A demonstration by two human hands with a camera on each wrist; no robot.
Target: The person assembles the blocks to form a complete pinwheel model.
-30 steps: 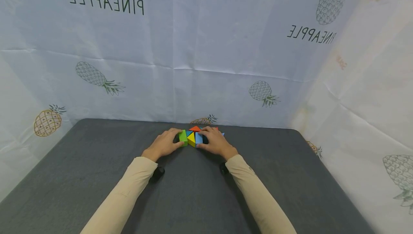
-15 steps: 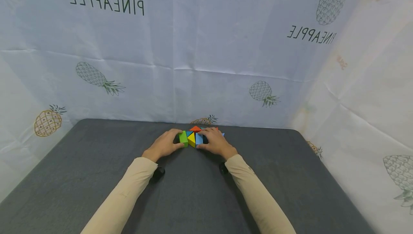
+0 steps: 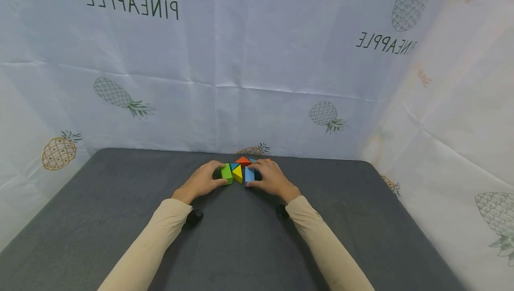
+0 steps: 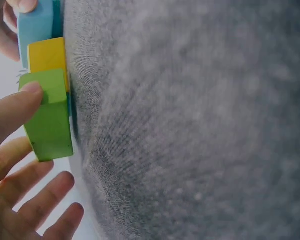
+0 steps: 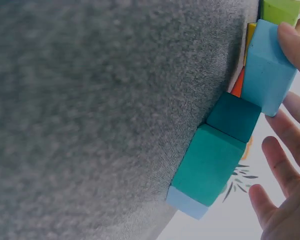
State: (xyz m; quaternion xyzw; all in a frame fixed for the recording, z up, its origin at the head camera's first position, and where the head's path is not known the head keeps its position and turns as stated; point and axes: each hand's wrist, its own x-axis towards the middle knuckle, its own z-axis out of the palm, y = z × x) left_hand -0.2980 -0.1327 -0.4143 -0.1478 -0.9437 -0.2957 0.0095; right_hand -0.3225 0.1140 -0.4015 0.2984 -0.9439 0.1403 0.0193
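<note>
My left hand (image 3: 202, 180) pinches a green block (image 3: 226, 174) between thumb and fingers at the far part of the table. Opposite it, my right hand (image 3: 275, 180) holds a light blue block (image 3: 250, 175) by its near and far ends. A yellow triangular block (image 3: 238, 174) stands between these two, close to the green one, with a narrow gap before the blue one. Behind the yellow block sits a red triangular block (image 3: 242, 161). In the left wrist view the left thumb lies on the green block (image 4: 49, 117) while the lower fingers spread apart.
Under the right palm, the right wrist view shows a dark teal block (image 5: 234, 117), a green-teal block (image 5: 210, 162) and a pale blue piece (image 5: 187, 201) in a row. The dark grey table (image 3: 241, 237) ends just behind the blocks, at a hanging pineapple-print cloth (image 3: 257, 59).
My hands have shifted slightly apart. The light blue block has moved a little right and nearer, opening a gap beside the yellow block; the green block has moved slightly left.
</note>
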